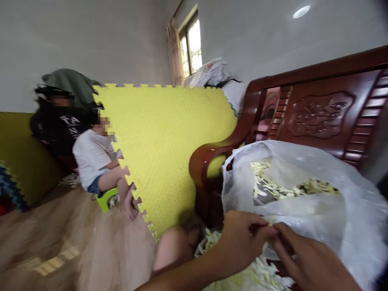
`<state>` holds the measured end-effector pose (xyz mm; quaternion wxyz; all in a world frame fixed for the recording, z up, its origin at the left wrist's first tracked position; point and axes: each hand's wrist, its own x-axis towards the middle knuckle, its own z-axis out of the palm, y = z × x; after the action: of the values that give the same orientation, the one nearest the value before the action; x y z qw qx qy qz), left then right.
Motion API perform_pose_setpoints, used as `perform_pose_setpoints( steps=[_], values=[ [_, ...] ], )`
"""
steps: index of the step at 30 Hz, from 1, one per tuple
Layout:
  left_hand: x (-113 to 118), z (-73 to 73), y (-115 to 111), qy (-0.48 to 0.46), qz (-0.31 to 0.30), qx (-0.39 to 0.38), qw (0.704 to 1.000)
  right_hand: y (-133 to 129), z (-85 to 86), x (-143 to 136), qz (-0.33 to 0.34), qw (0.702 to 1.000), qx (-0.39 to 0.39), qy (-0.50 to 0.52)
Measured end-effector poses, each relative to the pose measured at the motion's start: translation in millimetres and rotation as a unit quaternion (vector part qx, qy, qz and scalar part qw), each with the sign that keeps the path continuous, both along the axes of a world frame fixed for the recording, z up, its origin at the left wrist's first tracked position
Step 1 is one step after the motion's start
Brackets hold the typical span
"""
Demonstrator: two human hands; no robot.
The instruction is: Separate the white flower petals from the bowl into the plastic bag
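Note:
My left hand (242,238) and my right hand (303,252) meet at the fingertips, both in a pinch. Whatever small pale piece they hold between them is mostly hidden by the fingers. Below them lies a heap of slender, pale yellow-white, petal-like pieces (256,275), partly covered by my hands and left forearm. Just beyond my fingers a large translucent plastic bag (306,151) stands wide open on the bench. Inside it are more scattered pale pieces (281,190), some with brownish parts.
A carved dark-red wooden bench (321,113) with a curved armrest (206,155) holds the bag. Left of it stands a tall yellow foam mat (169,133). Beyond, a person in white (93,155) sits on a green stool (104,202), beside a person in black (60,129).

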<state>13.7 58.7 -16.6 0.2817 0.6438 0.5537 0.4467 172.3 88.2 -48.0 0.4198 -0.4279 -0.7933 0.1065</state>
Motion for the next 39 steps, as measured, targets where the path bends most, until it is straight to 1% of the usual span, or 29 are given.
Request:
perform_pose_setpoints(
  steps=[1, 2, 3, 4, 5, 6, 8, 9, 10, 12, 14, 16, 18, 19, 20, 21, 24, 27, 28, 30, 32, 34, 36, 39],
  values=[
    [-1, 1.2, -1, 0.037, -0.02, 0.03, 0.999, -5, 6.3, -3, 0.015, 0.999, -0.016, -0.043],
    [-2, 2.6, -1, 0.068, -0.025, 0.056, 0.996, -9, 11.4, -6, 0.017, 0.997, -0.035, -0.067],
    [-3, 4.3, -2, 0.093, -0.02, 0.075, 0.993, -11, 15.4, -9, 0.01, 0.995, -0.055, -0.082],
    [-5, 6.2, -1, 0.112, -0.017, 0.081, 0.99, -10, 18.8, -10, -0.002, 0.993, -0.074, -0.089],
    [-6, 8.5, -1, 0.123, -0.002, 0.083, 0.989, -8, 21.7, -10, -0.019, 0.992, -0.093, -0.081],
    [-9, 11.1, 0, 0.125, 0.021, 0.081, 0.989, -4, 24.4, -9, -0.044, 0.992, -0.104, -0.056],
    [-13, 17.0, 3, 0.099, 0.076, 0.068, 0.99, 7, 29.5, -2, -0.093, 0.989, -0.111, 0.029],
    [-15, 19.9, 5, 0.076, 0.097, 0.055, 0.991, 12, 31.7, 2, -0.103, 0.985, -0.115, 0.079],
    [-17, 22.4, 6, 0.051, 0.112, 0.04, 0.992, 17, 33.4, 6, -0.096, 0.979, -0.13, 0.128],
    [-20, 25.4, 8, 0.005, 0.132, 0.013, 0.991, 25, 34.6, 11, -0.045, 0.956, -0.189, 0.22],
    [-23, 26.3, 10, -0.036, 0.155, 0.003, 0.987, 30, 33.0, 11, -0.003, 0.923, -0.242, 0.299],
    [-31, 27.0, 14, -0.083, 0.21, 0.02, 0.974, 35, 30.6, 12, -0.012, 0.886, -0.263, 0.381],
    [-43, 29.6, 18, -0.14, 0.28, 0.054, 0.948, 41, 30.1, 17, -0.049, 0.855, -0.268, 0.441],
    [-50, 31.4, 21, -0.163, 0.306, 0.066, 0.936, 44, 30.9, 21, -0.063, 0.844, -0.274, 0.456],
    [-57, 33.2, 23, -0.178, 0.313, 0.069, 0.93, 47, 32.4, 25, -0.07, 0.839, -0.283, 0.46],
    [-63, 34.4, 25, -0.18, 0.303, 0.061, 0.934, 49, 34.4, 28, -0.065, 0.839, -0.296, 0.451],
    [-71, 32.5, 26, -0.157, 0.21, 0.004, 0.965, 44, 40.5, 30, 0.006, 0.854, -0.344, 0.39],
    [-64, 23.9, 22, -0.132, 0.092, -0.051, 0.986, 28, 42.6, 17, 0.096, 0.853, -0.392, 0.331],
    [-61, 21.2, 20, -0.114, 0.061, -0.063, 0.99, 22, 42.2, 11, 0.12, 0.848, -0.408, 0.317],
    [-55, 17.4, 17, -0.048, 0.017, -0.073, 0.996, 14, 40.4, 1, 0.153, 0.84, -0.43, 0.294],
    [-51, 16.0, 16, 0.03, 0.005, -0.066, 0.997, 10, 37.8, -6, 0.162, 0.846, -0.427, 0.276],
    [-49, 15.7, 15, 0.081, -0.004, -0.062, 0.995, 12, 34.7, -9, 0.156, 0.859, -0.411, 0.262],
    [-47, 15.6, 15, 0.077, -0.015, -0.075, 0.994, 15, 31.7, -11, 0.149, 0.864, -0.404, 0.261],
    [-43, 16.0, 12, 0.004, -0.052, -0.098, 0.994, 16, 30.2, -13, 0.133, 0.857, -0.406, 0.288]
  ],
)
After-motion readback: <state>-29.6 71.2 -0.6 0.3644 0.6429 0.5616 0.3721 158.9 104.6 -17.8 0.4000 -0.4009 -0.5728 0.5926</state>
